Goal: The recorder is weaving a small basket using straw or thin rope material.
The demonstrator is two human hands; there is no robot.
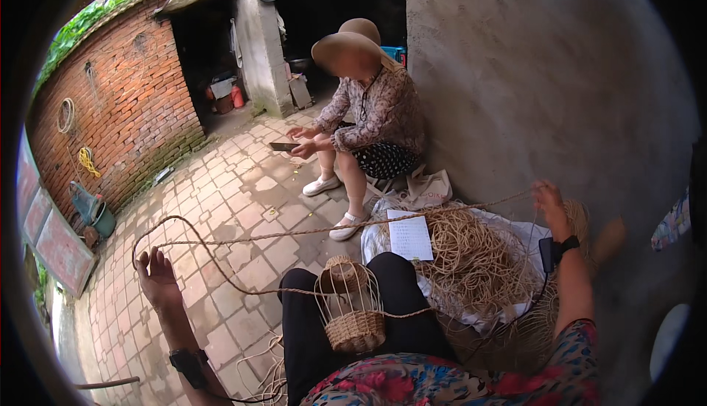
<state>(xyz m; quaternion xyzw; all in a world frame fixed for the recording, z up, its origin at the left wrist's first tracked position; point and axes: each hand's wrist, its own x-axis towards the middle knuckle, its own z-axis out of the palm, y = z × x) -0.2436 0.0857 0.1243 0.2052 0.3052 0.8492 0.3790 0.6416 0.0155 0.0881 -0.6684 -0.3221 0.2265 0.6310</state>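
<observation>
My left hand (157, 279) is raised at the left, fingers partly curled around a long brown cord (236, 241) where it makes a loop. My right hand (549, 204) is out at the right, pinching the same cord, which stretches across between the hands. A half-woven basket (353, 329) with bare upright spokes and a woven cap-like top lies in my lap between my dark-trousered knees; cord crosses over and behind it. Beside my right leg a large tangle of cord (471, 259) lies on white sacking, with a sheet of lined paper (409, 235) on it.
A person (372, 122) in a sun hat sits ahead, holding a phone (282, 147). A tote bag (431, 187) lies beside them. A plastered wall (545, 75) rises at the right. A brick wall (110, 104), a bucket (103, 218) and leaning panels (62, 237) border the paved yard (184, 200).
</observation>
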